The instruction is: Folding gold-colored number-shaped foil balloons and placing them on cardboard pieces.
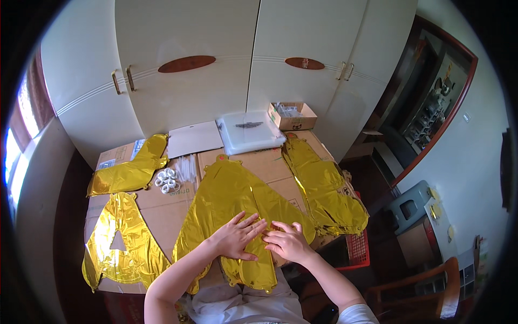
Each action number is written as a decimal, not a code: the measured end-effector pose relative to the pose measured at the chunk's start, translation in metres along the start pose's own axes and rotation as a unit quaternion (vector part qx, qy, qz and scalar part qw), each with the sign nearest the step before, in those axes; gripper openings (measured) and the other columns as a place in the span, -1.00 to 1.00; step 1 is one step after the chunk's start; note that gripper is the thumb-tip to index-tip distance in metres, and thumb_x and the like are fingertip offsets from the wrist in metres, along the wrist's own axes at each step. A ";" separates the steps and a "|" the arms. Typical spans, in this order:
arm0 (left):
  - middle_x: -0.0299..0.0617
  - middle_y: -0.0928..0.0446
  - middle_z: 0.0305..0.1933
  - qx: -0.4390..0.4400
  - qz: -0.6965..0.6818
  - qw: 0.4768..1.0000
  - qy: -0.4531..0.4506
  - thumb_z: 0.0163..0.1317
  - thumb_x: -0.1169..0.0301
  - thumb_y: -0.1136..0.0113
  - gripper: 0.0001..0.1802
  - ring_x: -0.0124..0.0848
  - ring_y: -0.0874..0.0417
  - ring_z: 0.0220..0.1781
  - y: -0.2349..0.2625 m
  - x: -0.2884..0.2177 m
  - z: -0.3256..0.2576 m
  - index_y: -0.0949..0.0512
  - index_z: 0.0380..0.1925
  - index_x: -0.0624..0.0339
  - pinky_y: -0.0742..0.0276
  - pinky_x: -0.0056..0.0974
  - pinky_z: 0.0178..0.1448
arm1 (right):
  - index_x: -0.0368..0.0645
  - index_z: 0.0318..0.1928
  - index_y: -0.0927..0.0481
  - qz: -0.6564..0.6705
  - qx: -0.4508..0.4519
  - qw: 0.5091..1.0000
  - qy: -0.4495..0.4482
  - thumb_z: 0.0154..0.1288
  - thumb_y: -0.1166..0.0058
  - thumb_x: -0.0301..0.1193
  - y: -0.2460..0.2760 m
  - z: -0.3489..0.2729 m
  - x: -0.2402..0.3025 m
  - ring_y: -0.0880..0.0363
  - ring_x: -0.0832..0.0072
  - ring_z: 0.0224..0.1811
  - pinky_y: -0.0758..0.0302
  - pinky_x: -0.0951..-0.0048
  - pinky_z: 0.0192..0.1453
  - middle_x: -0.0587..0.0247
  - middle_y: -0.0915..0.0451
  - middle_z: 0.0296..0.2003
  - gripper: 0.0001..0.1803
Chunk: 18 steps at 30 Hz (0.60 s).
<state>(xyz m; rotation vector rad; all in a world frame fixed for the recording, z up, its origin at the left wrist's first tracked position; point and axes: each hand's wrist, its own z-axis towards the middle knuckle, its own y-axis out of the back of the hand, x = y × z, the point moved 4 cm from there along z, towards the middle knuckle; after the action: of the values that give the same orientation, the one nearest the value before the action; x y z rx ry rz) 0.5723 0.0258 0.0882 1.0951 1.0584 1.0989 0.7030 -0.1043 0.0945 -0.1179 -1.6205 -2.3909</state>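
Observation:
A large flat gold foil balloon (226, 186) lies in front of me, its lower part folded and hanging toward my lap at the near edge. My left hand (236, 237) rests flat on it with the fingers spread. To its right, my right hand (291, 244) touches the same foil with bent fingers held apart; its fingertips are close to those of the left hand. What lies under the right fingertips is partly hidden. At the left is another flat gold foil balloon (137, 232) with a triangular hole. More gold foil balloons lie at the far left (127, 175) and right (326, 191).
Flattened cardboard (178, 208) covers the table. White ribbon rolls (168, 180) sit beside clear thin sticks (186, 168). Farther back are a grey flat sheet (195, 139), a stack of clear plastic bags (251, 135) and an open carton (294, 116). A red basket (358, 249) stands below the right edge.

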 end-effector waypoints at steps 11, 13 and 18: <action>0.06 0.00 0.51 -0.007 -0.048 0.998 0.047 0.25 -0.28 0.11 -0.02 -0.05 0.02 0.55 0.011 0.010 0.000 0.01 0.43 0.24 0.14 0.08 0.54 | 0.02 -0.11 -0.66 0.084 -0.014 0.996 0.008 0.19 -0.21 -0.18 -0.010 -0.006 -0.006 -0.45 0.45 0.19 -0.24 0.29 0.14 0.43 -0.62 -0.02 -0.71; 0.07 -0.03 0.50 -0.009 -0.028 0.997 0.069 0.26 -0.26 0.11 -0.04 -0.02 0.01 0.54 0.014 0.017 -0.001 -0.02 0.42 0.23 0.13 0.09 0.54 | -0.01 -0.08 -0.65 0.083 -0.018 0.996 0.019 0.22 -0.19 -0.20 -0.006 -0.005 -0.003 -0.43 0.44 0.22 -0.26 0.28 0.19 0.40 -0.61 0.02 -0.70; 0.09 -0.10 0.47 0.016 -0.013 0.996 0.086 0.25 -0.26 0.09 -0.11 0.05 -0.04 0.52 0.008 0.025 -0.009 -0.15 0.40 0.11 0.11 0.16 0.52 | -0.06 0.01 -0.63 0.057 0.011 0.997 0.054 0.30 -0.11 -0.26 -0.016 -0.009 0.001 -0.41 0.45 0.28 -0.25 0.25 0.33 0.36 -0.56 0.12 -0.68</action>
<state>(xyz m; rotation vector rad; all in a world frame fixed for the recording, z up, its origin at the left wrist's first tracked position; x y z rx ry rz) 0.5659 0.0526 0.0926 1.0231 1.2259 1.1757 0.6985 -0.1073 0.0768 -0.0737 -1.5481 -2.2539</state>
